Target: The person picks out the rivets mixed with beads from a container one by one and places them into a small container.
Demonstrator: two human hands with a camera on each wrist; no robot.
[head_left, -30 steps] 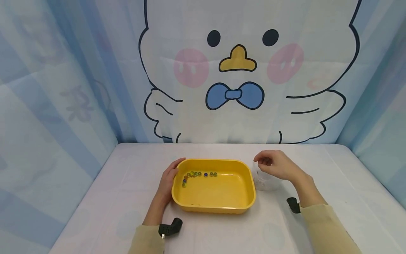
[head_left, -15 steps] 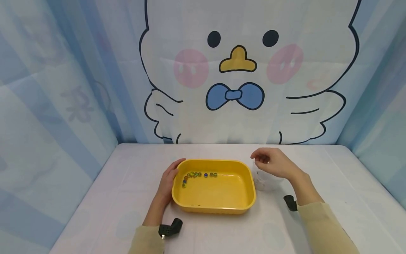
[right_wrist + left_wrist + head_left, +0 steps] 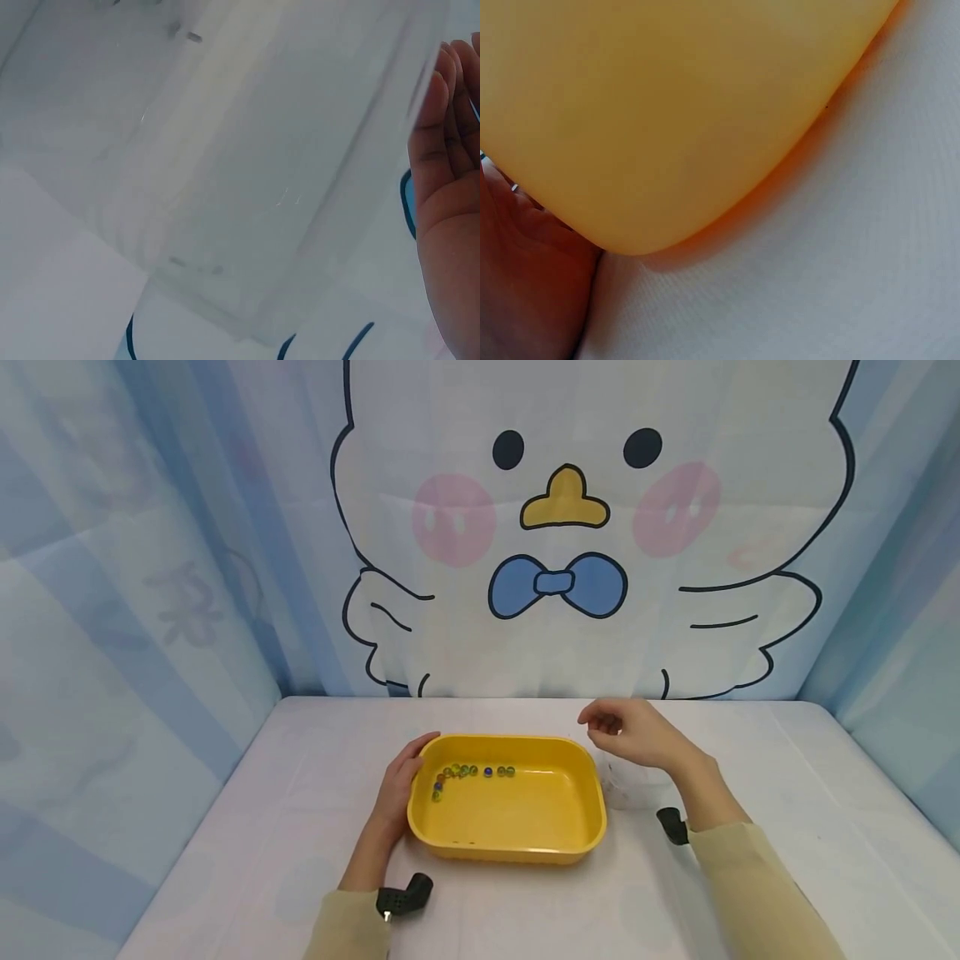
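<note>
A yellow tray stands on the table in the head view, with several glass marbles along its back and left sides. My left hand holds the tray at its left end, fingers reaching round the back corner; the left wrist view shows the palm close against the yellow wall. My right hand is raised above and behind a clear plastic container at the tray's right, fingers bent with the thumb near them. In the right wrist view the container partly covers the fingertips, and anything between them is hidden.
A white cloth covers the table. A printed curtain hangs along its back edge, and blue-and-white curtains stand at both sides. Black wrist cameras sit on both forearms.
My right hand has moved left and up, from over the clear container toward the tray's back right corner. The left hand, the tray and the marbles stay in place.
</note>
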